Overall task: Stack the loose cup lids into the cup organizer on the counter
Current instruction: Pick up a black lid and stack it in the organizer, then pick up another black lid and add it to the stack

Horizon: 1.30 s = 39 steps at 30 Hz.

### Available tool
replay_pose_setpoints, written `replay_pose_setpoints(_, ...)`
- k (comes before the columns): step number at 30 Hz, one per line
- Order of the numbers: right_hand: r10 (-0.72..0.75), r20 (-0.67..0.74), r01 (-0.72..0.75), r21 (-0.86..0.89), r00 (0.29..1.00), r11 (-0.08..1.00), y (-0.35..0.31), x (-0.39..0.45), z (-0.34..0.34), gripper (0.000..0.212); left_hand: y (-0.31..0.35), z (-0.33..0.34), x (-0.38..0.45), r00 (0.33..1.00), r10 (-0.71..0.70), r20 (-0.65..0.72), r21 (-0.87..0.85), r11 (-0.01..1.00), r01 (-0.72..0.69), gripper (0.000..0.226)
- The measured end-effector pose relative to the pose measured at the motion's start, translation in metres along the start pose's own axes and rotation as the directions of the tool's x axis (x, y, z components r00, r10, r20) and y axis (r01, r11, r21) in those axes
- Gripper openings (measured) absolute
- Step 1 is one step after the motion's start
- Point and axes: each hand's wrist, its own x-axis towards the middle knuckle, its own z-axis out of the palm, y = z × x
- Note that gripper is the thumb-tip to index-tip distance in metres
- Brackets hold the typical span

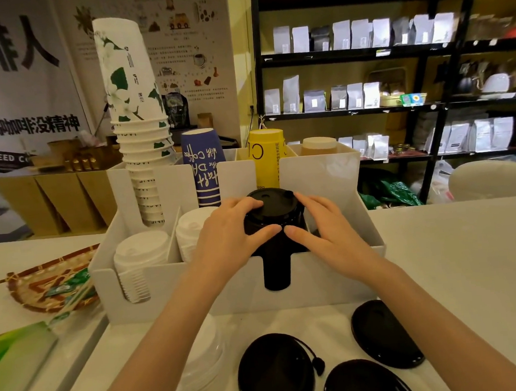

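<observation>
Black lids (272, 215) sit stacked in the organizer (333, 281), clasped by the left hand (231, 230) and right hand (323, 230). Pressing evenly should seat them; three loose lids (275, 371) wait.

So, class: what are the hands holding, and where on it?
Both hands, left and right, grip the stack of black lids by its sides, in the organizer.
</observation>
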Motion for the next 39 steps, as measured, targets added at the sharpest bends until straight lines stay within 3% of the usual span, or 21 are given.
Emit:
replay_pose_setpoints(7,-0.025,-0.16,0.05,0.153,0.987,0.987,-0.009,-0.031,-0.034,0.057,0.005,0.009,-0.009,1.0,-0.001,0.002,0.002,1.0,0.001,0.049)
replay_pose_setpoints(10,-0.012,-0.169,0.036,0.136,0.986,0.99,-0.004,-0.058,-0.043,0.055,0.01,0.013,-0.014,1.0,0.004,-0.003,0.031,1.0,-0.004,0.048)
replay_pose_setpoints(15,0.138,-0.044,-0.137,0.017,0.99,0.99,0.028,-0.112,-0.05,0.052,0.016,0.015,-0.016,1.0,-0.004,-0.025,0.145,0.989,0.007,0.049)
replay_pose_setpoints(19,0.39,0.188,-0.382,-0.078,0.901,0.921,0.058,-0.137,-0.049,0.071,0.023,0.019,-0.021,0.999,0.012,-0.044,0.297,0.955,0.002,0.057)
replay_pose_setpoints(22,0.424,0.225,-0.408,-0.119,0.877,0.905,0.068,-0.142,-0.046,0.083,0.041,0.024,-0.032,0.986,0.138,-0.088,0.284,0.953,-0.108,0.055)
replay_pose_setpoints(25,0.43,0.2,-0.406,-0.152,0.88,0.901,0.072,-0.144,-0.047,0.088,0.06,0.035,-0.046,0.949,0.304,-0.083,0.134,0.947,-0.291,0.044)
replay_pose_setpoints(27,0.441,0.194,-0.415,-0.162,0.876,0.895,0.072,-0.146,-0.047,0.087,0.07,0.047,-0.059,0.944,0.329,-0.021,-0.066,0.942,-0.329,0.038)
replay_pose_setpoints(30,0.416,0.171,-0.392,-0.159,0.893,0.906,0.071,-0.147,-0.046,0.076,0.077,0.07,-0.079,0.95,0.27,0.157,-0.288,0.933,-0.218,0.036)
replay_pose_setpoints(34,0.389,0.149,-0.373,-0.126,0.909,0.919,0.07,-0.148,-0.045,0.069,0.073,0.096,-0.086,0.822,0.172,0.543,-0.236,0.971,-0.047,0.053)
replay_pose_setpoints(37,0.345,0.118,-0.342,-0.042,0.931,0.939,0.062,-0.146,-0.046,0.051,0.068,0.102,-0.083,0.773,0.138,0.619,-0.228,0.974,0.009,0.061)
replay_pose_setpoints(39,0.341,0.103,-0.341,-0.026,0.934,0.94,0.06,-0.146,-0.046,0.051,0.066,0.101,-0.082,0.76,0.139,0.635,-0.238,0.971,0.021,0.063)
